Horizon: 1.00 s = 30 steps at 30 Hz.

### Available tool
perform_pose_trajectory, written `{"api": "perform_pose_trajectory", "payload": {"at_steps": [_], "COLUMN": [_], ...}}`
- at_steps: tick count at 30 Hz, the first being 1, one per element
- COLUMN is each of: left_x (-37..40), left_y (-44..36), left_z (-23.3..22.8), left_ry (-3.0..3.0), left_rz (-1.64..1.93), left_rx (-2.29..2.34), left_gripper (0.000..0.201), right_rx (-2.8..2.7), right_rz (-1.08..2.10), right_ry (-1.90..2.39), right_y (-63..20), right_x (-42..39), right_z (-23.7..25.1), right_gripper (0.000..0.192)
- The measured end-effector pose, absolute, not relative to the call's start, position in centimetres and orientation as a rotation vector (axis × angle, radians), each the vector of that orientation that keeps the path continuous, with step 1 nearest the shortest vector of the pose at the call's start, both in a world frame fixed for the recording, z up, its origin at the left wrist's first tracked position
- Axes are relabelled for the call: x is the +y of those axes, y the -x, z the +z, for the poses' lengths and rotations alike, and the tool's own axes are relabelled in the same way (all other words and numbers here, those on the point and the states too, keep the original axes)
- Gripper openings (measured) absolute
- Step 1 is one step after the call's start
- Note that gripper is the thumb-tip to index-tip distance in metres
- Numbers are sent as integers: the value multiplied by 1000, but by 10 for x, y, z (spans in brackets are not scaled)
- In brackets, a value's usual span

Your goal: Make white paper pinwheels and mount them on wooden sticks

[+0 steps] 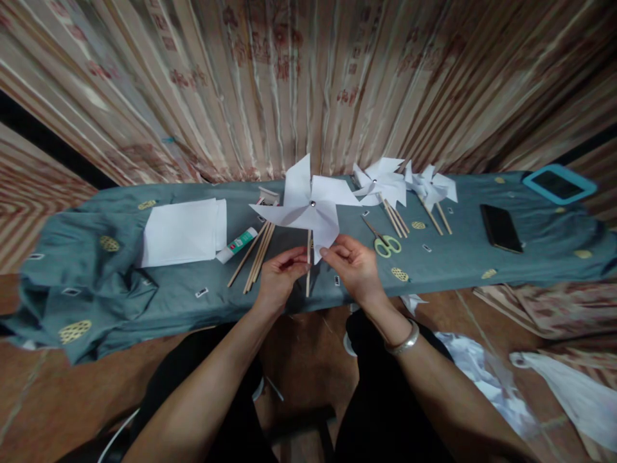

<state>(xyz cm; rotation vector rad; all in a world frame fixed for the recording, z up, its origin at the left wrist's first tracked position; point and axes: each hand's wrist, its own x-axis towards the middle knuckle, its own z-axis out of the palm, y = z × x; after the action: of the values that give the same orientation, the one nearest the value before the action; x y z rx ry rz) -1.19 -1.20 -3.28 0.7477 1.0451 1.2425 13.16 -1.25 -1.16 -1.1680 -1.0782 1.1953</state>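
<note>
Left hand [278, 273] pinched on the thin wooden stick [308, 267] of a white paper pinwheel [308, 206], fingers together around the shaft. Right hand [354, 263] closed on the lower paper blade, just beside the stick, with a metal bangle [403, 341] on the wrist. Pinwheel upright above the near edge of the surface [96, 257], four pointed folded blades, a small shiny pin at the centre. Surface draped in grey-green cloth with yellow oval patches. Loose wooden sticks [255, 254] in a bunch to the left, count unclear. One glue stick [237, 245], white tube, beside a stack of white paper sheets [183, 231]. One pair of green-handled scissors [383, 241]. Two finished pinwheels [405, 186] lying flat further back. One black phone [501, 228]; one blue-framed tablet [559, 184].
</note>
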Motion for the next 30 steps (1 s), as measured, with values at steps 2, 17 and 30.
{"api": "perform_pose_trajectory", "payload": {"at_steps": [2, 17, 30], "left_x": [-12, -8, 7], "left_y": [11, 12, 6], "left_z": [-34, -25, -17], "left_ry": [-746, -693, -549], "left_rz": [1247, 1244, 1256], "left_rx": [1047, 1011, 940], "left_gripper": [36, 31, 34], "right_rx": [-1110, -1505, -1574], "right_rz": [1182, 808, 1088], "right_ry": [1181, 1401, 1360], "right_y": [-129, -132, -128], "right_x": [-14, -24, -26], "right_z": [-11, -6, -34], "right_gripper": [33, 27, 18]}}
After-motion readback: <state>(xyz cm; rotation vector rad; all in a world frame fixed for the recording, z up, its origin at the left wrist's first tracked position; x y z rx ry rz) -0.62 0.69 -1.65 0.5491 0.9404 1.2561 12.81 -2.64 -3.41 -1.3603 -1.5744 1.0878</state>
